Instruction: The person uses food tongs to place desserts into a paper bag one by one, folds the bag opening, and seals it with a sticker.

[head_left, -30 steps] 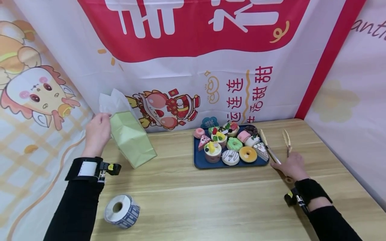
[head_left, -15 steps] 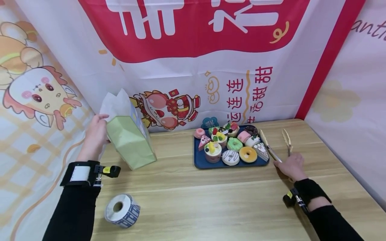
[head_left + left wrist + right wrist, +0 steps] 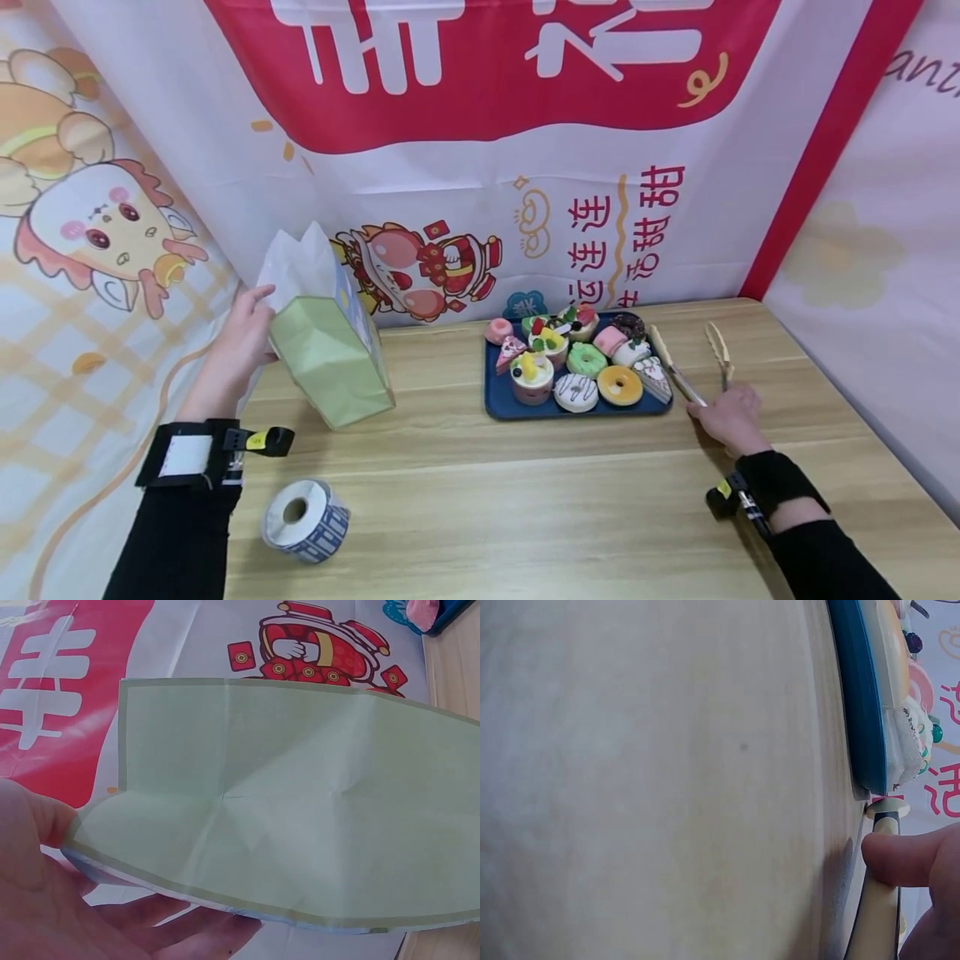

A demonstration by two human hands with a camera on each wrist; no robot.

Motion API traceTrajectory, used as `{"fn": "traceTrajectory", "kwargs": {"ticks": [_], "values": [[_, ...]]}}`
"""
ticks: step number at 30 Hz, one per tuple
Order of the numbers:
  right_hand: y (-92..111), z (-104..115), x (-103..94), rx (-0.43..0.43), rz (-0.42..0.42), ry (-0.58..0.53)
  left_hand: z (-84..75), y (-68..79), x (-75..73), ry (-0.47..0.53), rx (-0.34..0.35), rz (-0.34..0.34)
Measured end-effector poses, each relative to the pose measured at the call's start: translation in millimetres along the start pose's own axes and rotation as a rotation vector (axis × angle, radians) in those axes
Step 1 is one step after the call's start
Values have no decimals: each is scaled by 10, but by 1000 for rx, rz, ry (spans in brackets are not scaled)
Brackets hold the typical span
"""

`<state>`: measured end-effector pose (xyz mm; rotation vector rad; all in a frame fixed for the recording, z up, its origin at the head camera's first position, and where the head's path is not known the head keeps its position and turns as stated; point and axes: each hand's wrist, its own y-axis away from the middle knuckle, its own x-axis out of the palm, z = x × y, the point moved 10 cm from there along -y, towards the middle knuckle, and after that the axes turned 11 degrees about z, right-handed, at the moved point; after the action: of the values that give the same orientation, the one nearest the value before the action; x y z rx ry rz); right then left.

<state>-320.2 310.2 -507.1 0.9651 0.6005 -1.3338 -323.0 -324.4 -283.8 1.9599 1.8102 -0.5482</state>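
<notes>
At the left of the head view stands a light green paper bag [image 3: 330, 358], its pale upper part tilted toward the backdrop. My left hand [image 3: 238, 342] pinches the bag's side edge; in the left wrist view the thumb [image 3: 52, 821] lies at that edge and the fingers [image 3: 161, 922] reach behind the paper. On the right, my right hand [image 3: 729, 419] grips a pair of tongs [image 3: 682, 384] with spread arms and cream tips. The right wrist view shows the thumb [image 3: 900, 859] pressing on a cream-coloured part of the tongs [image 3: 877, 915].
A dark blue tray [image 3: 501, 404] holds several toy cakes and donuts, including an orange donut [image 3: 620, 386], close to the tongs. A roll of labels [image 3: 306, 521] stands on the wooden table [image 3: 480, 508] near the left forearm. A printed cloth backdrop [image 3: 450, 175] rises behind the table.
My left hand has shifted along the bag's edge, and the bag has turned so that its right side face shows. The right hand and the tongs have barely moved.
</notes>
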Motion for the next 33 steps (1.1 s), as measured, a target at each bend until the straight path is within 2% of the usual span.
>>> {"fn": "traceTrajectory", "kwargs": {"ticks": [4, 12, 17, 25, 33], "values": [[14, -39, -32, 22, -31, -54, -24, 58, 27, -6, 12, 7], [80, -113, -216, 35, -168, -192, -38, 176, 109, -35, 15, 38], [99, -102, -253, -2, -142, -302, -58, 216, 167, -21, 19, 63], [137, -60, -198, 39, -62, -302, -111, 301, 273, 21, 19, 90], [177, 62, -208, 38, -41, -323, -143, 377, 357, 65, 22, 101]]}}
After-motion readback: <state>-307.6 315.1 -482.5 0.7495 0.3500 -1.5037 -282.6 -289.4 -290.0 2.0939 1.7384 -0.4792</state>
